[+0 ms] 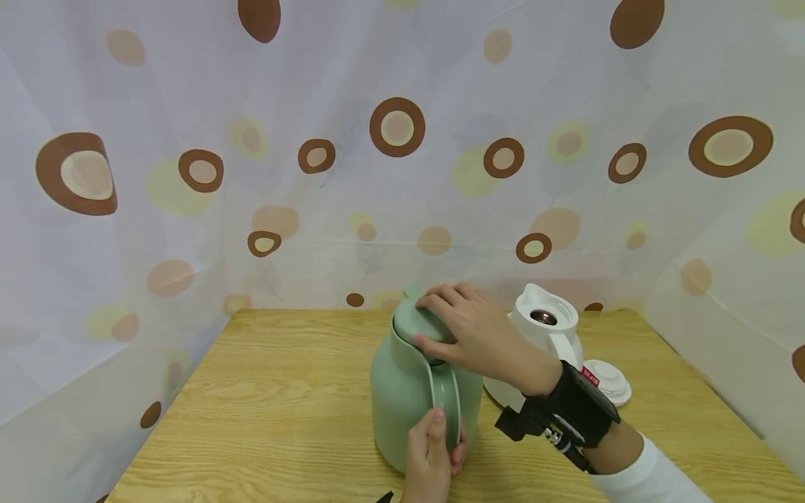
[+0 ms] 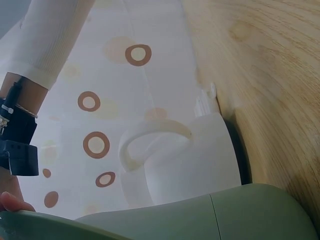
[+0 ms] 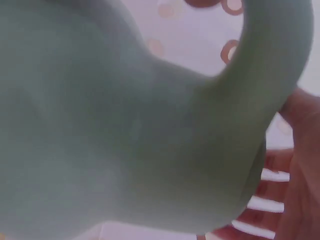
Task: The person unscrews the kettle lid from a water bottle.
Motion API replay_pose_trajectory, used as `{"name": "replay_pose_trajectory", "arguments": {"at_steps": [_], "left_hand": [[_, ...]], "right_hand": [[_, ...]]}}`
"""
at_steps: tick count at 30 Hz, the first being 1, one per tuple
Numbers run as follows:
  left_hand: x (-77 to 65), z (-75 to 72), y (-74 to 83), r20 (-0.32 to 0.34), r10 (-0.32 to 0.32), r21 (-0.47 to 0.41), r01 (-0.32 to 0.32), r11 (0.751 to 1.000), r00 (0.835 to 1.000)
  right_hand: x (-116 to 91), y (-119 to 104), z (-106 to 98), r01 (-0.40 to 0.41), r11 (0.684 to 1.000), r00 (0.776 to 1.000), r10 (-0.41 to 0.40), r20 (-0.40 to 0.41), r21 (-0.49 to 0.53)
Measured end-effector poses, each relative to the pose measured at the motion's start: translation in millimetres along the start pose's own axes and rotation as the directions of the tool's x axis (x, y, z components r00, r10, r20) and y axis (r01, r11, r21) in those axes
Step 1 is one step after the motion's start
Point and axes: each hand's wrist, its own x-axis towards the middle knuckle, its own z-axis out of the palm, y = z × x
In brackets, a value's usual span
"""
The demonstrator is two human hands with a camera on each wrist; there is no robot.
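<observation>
A sage-green thermos jug (image 1: 399, 398) stands upright on the wooden table, its handle turned toward me. My left hand (image 1: 429, 454) grips the lower part of that handle (image 1: 445, 391), thumb on the near side. Over the jug's mouth, my right hand (image 1: 474, 339) holds the round green lid (image 1: 418, 321), thumb at the near edge and fingers across the top. The lid sits at the mouth; whether it is fastened cannot be told. In the right wrist view the green jug body (image 3: 125, 135) fills most of the picture.
Just behind and right of the green jug stands a white jug (image 1: 569, 321) with its mouth uncovered. A white lid (image 1: 608, 384) lies on the table (image 1: 270, 412) beside it. A patterned curtain (image 1: 339, 202) surrounds the table's back and sides.
</observation>
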Motion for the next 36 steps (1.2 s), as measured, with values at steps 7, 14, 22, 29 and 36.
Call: {"name": "replay_pose_trajectory", "arguments": {"at_steps": [7, 14, 22, 29, 36], "left_hand": [[0.4, -0.6, -0.7, 0.012, 0.017, -0.006, -0.017, 1.000, 1.000], [0.9, -1.2, -0.5, 0.012, 0.015, -0.001, -0.015, 1.000, 1.000], [-0.5, -0.3, 1.2, -0.004, -0.017, 0.003, 0.017, 1.000, 1.000], [-0.6, 0.7, 0.5, -0.005, -0.014, -0.006, 0.014, 1.000, 1.000], [-0.3, -0.9, 0.2, -0.006, -0.028, -0.001, 0.028, 1.000, 1.000]], "right_hand": [[-3, 9, -4, 0.036, 0.991, 0.996, -0.046, 0.073, 0.127], [1, 0, 0, -0.037, 0.999, 0.999, 0.037, -0.038, 0.005], [1, 1, 2, 0.013, 1.000, 0.997, -0.013, -0.075, -0.005], [0, 8, -3, 0.042, 0.987, 0.998, -0.050, 0.046, 0.155], [1, 3, 0, 0.000, 0.995, 1.000, 0.001, -0.006, 0.102]]}}
